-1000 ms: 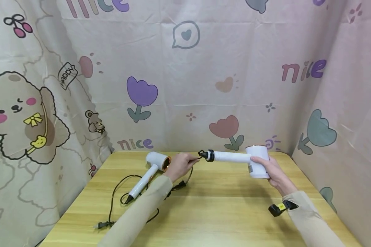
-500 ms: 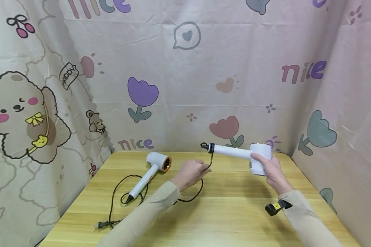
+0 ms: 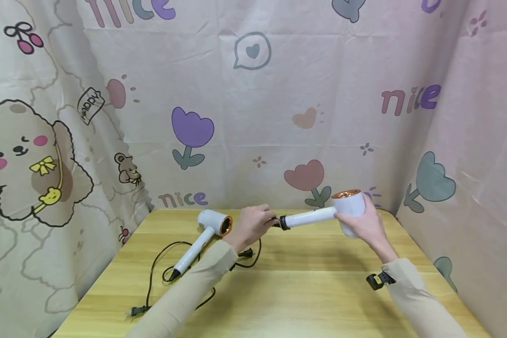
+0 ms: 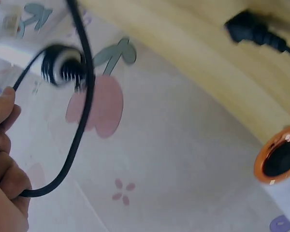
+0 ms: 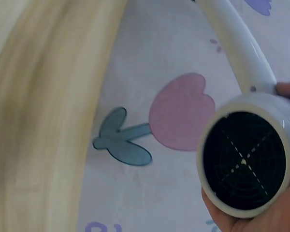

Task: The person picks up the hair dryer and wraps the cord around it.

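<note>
Head view: a white, cylinder-headed hair dryer with a slim straight handle [image 3: 310, 217] is held above the pale yellow wood-grain table [image 3: 300, 300], not resting on it. The right hand [image 3: 365, 226] grips it round the head, with the copper-coloured rim [image 3: 346, 194] facing up; the right wrist view shows the round dark mesh intake [image 5: 244, 162] at the opposite end. Gripping the head appears to leave the whole handle free, its tail pointing towards the left hand [image 3: 251, 227]. Several turns of thin black flexible cord [image 4: 82, 125] sit round that tail. In the left wrist view the left hand pinches the cord between thumb and finger, and a loop bows out from the handle side and re-enters the curled fingers lower down; this hold probably keeps the cord under control close to where it wraps, the right hand steadying the body against any pull. A second white hair dryer with a copper-ringed mouth [image 3: 193, 249] lies on the table to the left, likely set aside so as to leave working room. Its handle points towards the near edge. A black two-pin plug [image 3: 138, 310] lies near that edge; another black plug [image 3: 247, 253] lies below the left hand. The left forearm hides part of the cord runs, so which plug belongs to which dryer cannot be confirmed.
</note>
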Motion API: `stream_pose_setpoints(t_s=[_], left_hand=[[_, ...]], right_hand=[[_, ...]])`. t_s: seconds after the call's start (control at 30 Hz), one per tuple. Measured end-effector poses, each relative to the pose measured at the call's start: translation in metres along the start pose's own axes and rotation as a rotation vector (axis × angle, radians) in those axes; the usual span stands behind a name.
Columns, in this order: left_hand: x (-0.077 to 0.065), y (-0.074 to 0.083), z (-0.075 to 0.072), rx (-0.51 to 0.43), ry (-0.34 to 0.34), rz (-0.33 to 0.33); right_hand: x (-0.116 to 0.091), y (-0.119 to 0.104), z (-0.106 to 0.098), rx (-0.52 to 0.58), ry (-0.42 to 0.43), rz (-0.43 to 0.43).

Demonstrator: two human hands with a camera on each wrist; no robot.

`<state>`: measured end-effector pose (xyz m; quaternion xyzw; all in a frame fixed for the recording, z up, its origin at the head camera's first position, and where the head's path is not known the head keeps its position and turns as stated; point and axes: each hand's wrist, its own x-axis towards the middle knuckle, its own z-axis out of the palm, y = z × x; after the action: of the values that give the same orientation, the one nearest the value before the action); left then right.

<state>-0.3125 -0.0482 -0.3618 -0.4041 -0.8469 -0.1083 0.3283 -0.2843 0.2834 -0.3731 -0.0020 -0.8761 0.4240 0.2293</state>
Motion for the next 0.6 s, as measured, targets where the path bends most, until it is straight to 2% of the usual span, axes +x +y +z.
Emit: stream_pose_setpoints(t_s=[0.13,0.3,0.43,0.6], left_hand=[[0.007,-0.012,-0.007,-0.024,0.095,-0.002],[0.013,-0.025,-0.007,-0.147,0.152,-0.039],[0.011,-0.034,0.0,-0.235,0.142,-0.139],[0.008,-0.04,0.009,-0.318,0.133,-0.267]], right_hand=[[0.005,0.001,-0.01,0.073,-0.103,-0.004],[0.007,0.005,-0.022,0.138,-0.231,0.023],[0.007,0.009,-0.025,0.191,-0.31,0.047],[0.007,0.016,-0.028,0.269,-0.357,0.074]])
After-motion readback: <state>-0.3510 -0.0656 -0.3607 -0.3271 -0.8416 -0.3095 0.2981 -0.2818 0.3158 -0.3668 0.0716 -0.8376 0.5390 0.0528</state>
